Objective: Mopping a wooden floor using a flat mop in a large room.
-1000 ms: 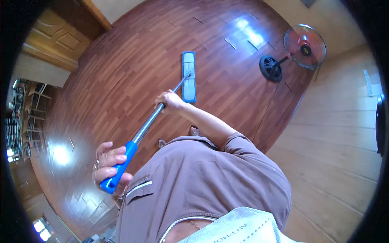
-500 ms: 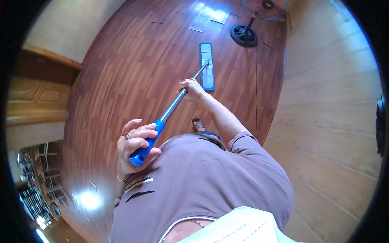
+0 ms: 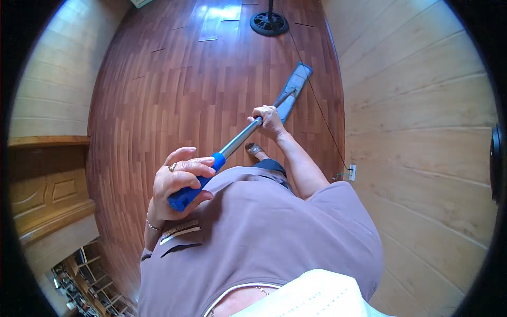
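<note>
Both my hands are on a flat mop whose metal pole (image 3: 238, 140) slants away from my body. My left hand (image 3: 179, 177) curls round the blue grip at the pole's top end, with some fingers lifted. Lower down, my right hand (image 3: 268, 120) is wrapped around the pole. The long blue-grey mop head (image 3: 296, 84) lies on the wooden floor (image 3: 174, 90), ahead and to the right, tilted so its far end points right. A thin dark cord passes by its right side.
A round black fan base (image 3: 269, 24) stands on the floor ahead. The power cord (image 3: 318, 103) runs along the right wall (image 3: 417, 132) to a white socket (image 3: 353, 172). A wooden cabinet (image 3: 50, 185) is at left, with a cluttered rack (image 3: 90, 280) behind it. My shoe (image 3: 253, 149) is below the right hand.
The mop head has moved right, closer to the right wall, and turned from straight to slanted. My right hand has shifted right and slightly nearer. The view has turned, showing the cord and socket.
</note>
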A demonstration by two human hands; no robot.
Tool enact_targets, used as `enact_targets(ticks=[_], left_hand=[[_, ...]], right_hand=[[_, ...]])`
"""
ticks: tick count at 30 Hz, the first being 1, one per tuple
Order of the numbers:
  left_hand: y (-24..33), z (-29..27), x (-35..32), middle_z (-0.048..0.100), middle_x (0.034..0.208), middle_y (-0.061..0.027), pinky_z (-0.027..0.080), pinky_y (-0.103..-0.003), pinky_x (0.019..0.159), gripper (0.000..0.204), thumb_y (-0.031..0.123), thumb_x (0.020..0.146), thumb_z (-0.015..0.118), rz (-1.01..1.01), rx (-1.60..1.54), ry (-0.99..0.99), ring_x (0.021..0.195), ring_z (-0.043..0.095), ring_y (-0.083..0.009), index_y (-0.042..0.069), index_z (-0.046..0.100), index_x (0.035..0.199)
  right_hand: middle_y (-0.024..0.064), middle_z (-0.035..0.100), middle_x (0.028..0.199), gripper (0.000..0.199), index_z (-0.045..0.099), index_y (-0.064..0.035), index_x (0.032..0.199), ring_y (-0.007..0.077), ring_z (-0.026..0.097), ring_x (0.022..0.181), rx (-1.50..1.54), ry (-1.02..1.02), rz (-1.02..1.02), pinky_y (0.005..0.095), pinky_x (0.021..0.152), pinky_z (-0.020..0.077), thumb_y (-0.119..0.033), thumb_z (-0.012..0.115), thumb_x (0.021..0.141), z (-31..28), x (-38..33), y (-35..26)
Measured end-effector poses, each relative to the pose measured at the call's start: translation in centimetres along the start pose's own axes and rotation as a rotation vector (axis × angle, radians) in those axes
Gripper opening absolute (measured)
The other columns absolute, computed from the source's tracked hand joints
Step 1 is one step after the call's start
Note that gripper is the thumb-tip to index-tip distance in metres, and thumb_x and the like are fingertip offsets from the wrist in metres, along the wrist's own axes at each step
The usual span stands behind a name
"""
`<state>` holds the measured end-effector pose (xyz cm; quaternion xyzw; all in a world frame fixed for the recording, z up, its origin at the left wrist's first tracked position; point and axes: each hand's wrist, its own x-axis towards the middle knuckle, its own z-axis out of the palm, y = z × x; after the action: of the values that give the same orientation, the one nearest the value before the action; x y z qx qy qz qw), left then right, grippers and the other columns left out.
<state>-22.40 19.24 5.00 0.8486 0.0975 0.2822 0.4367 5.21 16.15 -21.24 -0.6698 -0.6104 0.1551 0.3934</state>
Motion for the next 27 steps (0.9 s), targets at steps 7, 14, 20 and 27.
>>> enact_targets(ticks=[7, 14, 20, 27], left_hand=[[-0.1, -0.9, 2.0, 0.071, 0.096, -0.0121, 0.037, -0.048, 0.099, 0.034, 0.014, 0.068, 0.083, 0.011, -0.261, -0.017, 0.103, 0.066, -0.0305, 0.013, 0.055, 0.086], [1.5, -2.3, 4.3, 0.071, 0.089, -0.0134, 0.042, -0.046, 0.093, 0.034, 0.006, 0.062, 0.082, 0.081, -0.411, 0.048, 0.09, 0.07, -0.0293, 0.012, 0.055, 0.083], [4.9, 0.7, 1.4, 0.07, 0.087, -0.0132, 0.043, -0.045, 0.091, 0.033, 0.001, 0.063, 0.078, 0.133, -0.518, 0.028, 0.086, 0.069, -0.0287, 0.011, 0.055, 0.083], [3.4, -0.9, 6.0, 0.068, 0.089, -0.014, 0.045, -0.043, 0.087, 0.03, -0.003, 0.064, 0.075, 0.146, -0.493, 0.036, 0.089, 0.068, -0.029, 0.01, 0.055, 0.082]], right_hand=[[0.0094, 0.06, 0.064, 0.022, 0.056, -0.01, 0.064, 0.0308, 0.058, 0.066, -0.11, 0.107, 0.094, 0.0435, 0.064, 0.0417, -0.022, 0.071, 0.074, -3.4, -5.1, -2.8], [0.0109, 0.058, 0.062, 0.022, 0.056, -0.0104, 0.063, 0.0315, 0.058, 0.062, -0.123, 0.125, 0.118, 0.0414, 0.059, 0.0414, -0.02, 0.07, 0.077, -4.2, -8.4, -6.9], [0.0091, 0.056, 0.056, 0.022, 0.056, -0.0112, 0.06, 0.0301, 0.054, 0.056, -0.082, 0.076, 0.047, 0.0392, 0.064, 0.0407, -0.019, 0.072, 0.074, -6.1, -14.6, -9.2], [0.0077, 0.056, 0.056, 0.021, 0.057, -0.011, 0.061, 0.0283, 0.055, 0.057, -0.112, 0.092, -0.029, 0.0382, 0.07, 0.0402, -0.019, 0.07, 0.075, -7.2, -6.8, -6.6]])
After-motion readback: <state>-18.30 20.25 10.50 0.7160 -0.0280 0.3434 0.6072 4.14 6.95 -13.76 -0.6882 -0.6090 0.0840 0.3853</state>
